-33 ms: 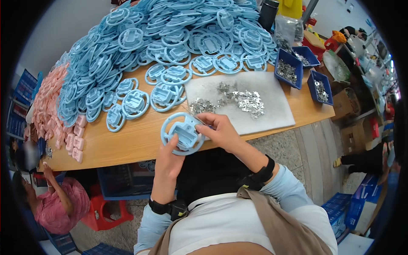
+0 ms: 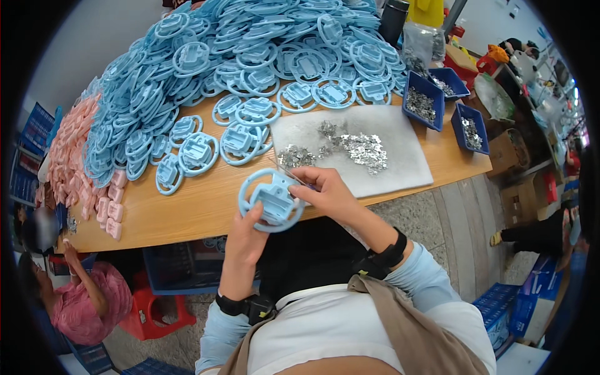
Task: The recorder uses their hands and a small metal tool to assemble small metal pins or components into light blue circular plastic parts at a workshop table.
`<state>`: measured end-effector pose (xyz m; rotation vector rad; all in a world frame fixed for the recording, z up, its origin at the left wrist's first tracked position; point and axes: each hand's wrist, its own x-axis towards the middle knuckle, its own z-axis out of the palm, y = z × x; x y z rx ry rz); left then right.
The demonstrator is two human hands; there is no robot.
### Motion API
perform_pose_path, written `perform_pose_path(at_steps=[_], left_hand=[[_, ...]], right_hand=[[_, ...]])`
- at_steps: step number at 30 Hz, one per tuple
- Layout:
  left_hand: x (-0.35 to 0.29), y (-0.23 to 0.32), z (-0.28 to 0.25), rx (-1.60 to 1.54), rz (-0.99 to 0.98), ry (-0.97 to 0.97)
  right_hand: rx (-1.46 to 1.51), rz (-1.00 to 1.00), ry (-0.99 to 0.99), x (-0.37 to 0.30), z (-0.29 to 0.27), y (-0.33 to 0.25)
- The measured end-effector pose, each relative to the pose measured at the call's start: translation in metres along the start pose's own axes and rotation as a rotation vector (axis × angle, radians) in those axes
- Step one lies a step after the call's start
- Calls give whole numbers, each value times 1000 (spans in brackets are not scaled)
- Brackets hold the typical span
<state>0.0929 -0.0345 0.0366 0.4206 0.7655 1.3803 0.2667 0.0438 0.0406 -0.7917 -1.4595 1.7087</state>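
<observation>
My left hand (image 2: 245,240) is closed on the lower left rim of a light blue plastic steering-wheel-shaped part (image 2: 273,203), thumb on its face. The part is tilted up in front of me at the table's near edge, its recessed middle showing. My right hand (image 2: 322,190) pinches thin metal tweezers (image 2: 289,170), whose tip points up and left past the part's upper rim. The right thumb lies against the part's right side. Just beyond, small silvery metal pieces (image 2: 364,150) lie spread on a white foam sheet (image 2: 400,172), with a darker heap (image 2: 295,156) at its left.
A tall pile of blue wheel parts (image 2: 187,59) covers the back of the wooden table (image 2: 206,215). Pink parts (image 2: 75,144) are heaped at left. Blue bins (image 2: 425,103) of metal pieces stand at right, near a black bottle (image 2: 394,22). Another person (image 2: 90,294) sits at lower left.
The blue wheel part has shifted slightly down and to the right with both hands. The tweezers' tip now shows more plainly beyond the rim.
</observation>
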Motion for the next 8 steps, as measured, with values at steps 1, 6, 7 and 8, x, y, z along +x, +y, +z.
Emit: perform_pose_path(at_steps=[1,6,7,8], left_hand=[[-1,3,-13,94,-36,-77],[-1,14,-5,504,-314,-251],[0,13,-4,474,-333,-252],[2,11,-3,444,-355,-257]], right_hand=[[-14,11,-51,-5,-7,-7],[-286,18,-249,-20,-18,-22],[-271,15,-199,-20,-22,-20],[-271,13,-191,-21,-24,-21]])
